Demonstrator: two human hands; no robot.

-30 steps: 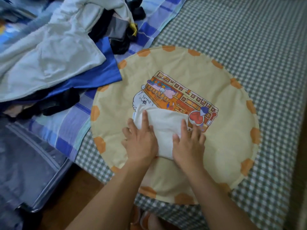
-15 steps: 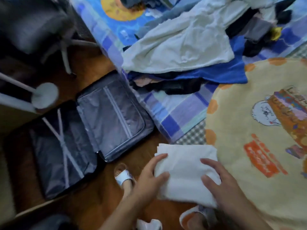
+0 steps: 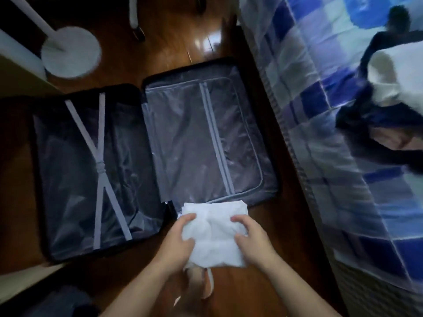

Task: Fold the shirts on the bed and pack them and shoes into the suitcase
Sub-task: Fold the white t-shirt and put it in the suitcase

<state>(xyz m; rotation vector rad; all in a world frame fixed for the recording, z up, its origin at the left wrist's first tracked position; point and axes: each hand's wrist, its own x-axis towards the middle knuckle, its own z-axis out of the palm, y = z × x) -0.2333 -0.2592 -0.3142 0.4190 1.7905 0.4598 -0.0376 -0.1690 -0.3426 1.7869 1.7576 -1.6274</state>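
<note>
Folded shirt (image 3: 214, 232) carried off bed, now above suitcase (image 3: 206, 138) edge.

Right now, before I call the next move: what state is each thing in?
Shirt: folded, held in both hands above the floor, near the suitcase's front edge, not yet inside.
Left hand: fingers curled on the shirt's left side.
Right hand: fingers curled on the shirt's right side.
Suitcase: open flat on the floor, nothing packed; left half's straps crossed, right half's divider shut.
Clothes: heaped unfolded on the bed.
</note>
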